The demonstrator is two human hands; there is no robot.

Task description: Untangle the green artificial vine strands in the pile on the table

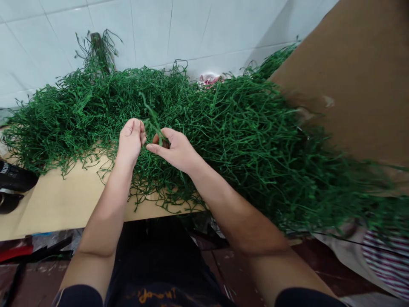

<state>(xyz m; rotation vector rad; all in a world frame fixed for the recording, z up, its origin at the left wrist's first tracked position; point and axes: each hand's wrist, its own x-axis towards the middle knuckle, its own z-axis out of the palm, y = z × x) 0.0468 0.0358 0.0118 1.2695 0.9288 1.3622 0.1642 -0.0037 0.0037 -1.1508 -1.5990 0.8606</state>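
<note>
Over a big heap of thin green stems with small knobbed tips (243, 128), my two hands meet near the middle of the view. My right hand (174, 147) is closed around a few green stems (153, 115), which stick up and to the left past the thumb and fingers. Just left of it, my left hand (132, 134) is closed, fingertips pinched and turned toward the right hand. What lies between those left fingertips is too small to make out. Whether the stems are plant or plastic, I cannot tell.
Beneath the heap is a tan cardboard-like board (64, 200) on the table. A black cylinder (17, 177) lies at the left edge. White tiled wall (191, 30) rises behind, and a large brown cardboard sheet (354, 76) leans at the right. Striped cloth (383, 260) shows lower right.
</note>
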